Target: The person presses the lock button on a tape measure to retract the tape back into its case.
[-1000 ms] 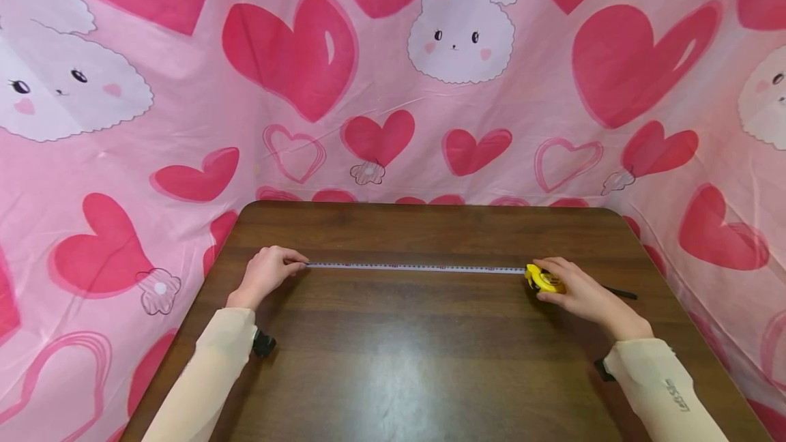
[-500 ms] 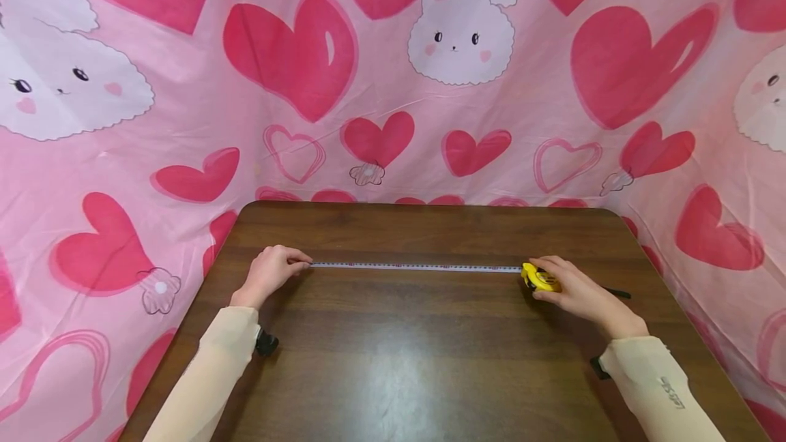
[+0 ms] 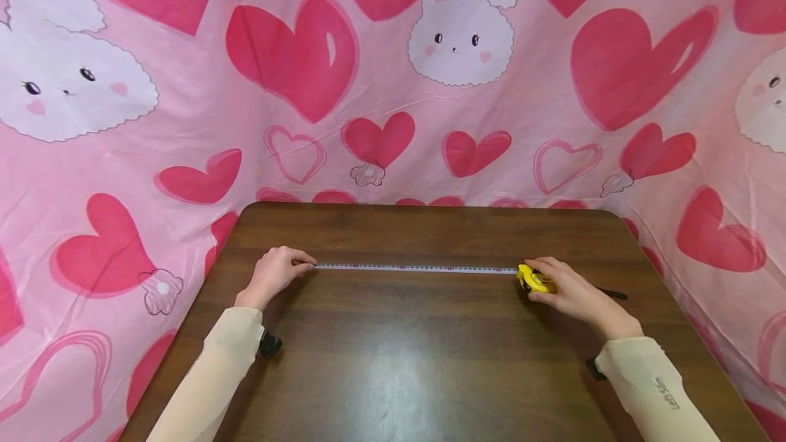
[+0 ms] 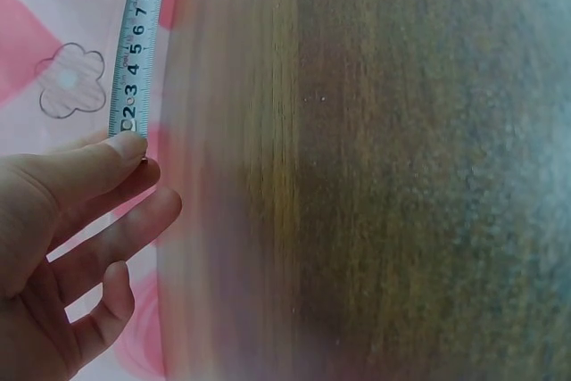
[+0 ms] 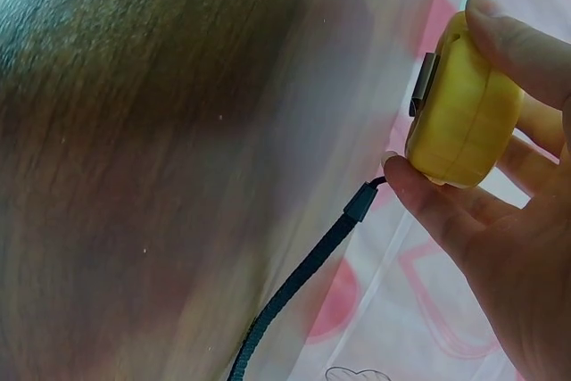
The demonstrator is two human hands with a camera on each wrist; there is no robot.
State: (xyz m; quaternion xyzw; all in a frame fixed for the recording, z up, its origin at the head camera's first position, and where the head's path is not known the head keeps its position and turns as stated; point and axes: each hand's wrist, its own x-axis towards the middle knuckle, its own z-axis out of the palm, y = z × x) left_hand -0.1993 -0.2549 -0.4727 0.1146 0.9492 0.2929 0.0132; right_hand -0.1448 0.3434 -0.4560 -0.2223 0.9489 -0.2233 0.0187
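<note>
A yellow tape measure [image 3: 535, 280] is stretched between my two hands above the table. My right hand [image 3: 568, 295] grips its case, with the thumb near the blade's mouth in the right wrist view. From the case a pale blade [image 3: 417, 268] runs straight left to my left hand [image 3: 276, 275]. Thumb and index finger of that hand pinch the blade's end, beside the low numbers on the blade [image 4: 136, 51] in the left wrist view; its other fingers are loosely bent. A black wrist strap [image 5: 308, 267] hangs from the case [image 5: 468, 109].
The brown wooden table [image 3: 393, 346] has rounded far corners. Pink cloth [image 3: 393, 101] printed with hearts and rabbits surrounds it at the back and both sides. Dark wrist cameras sit under both cream sleeves [image 3: 230, 346].
Both hands have drawn slightly closer together, the right moving left and the left moving right. The stretch of blade between them is a little shorter.
</note>
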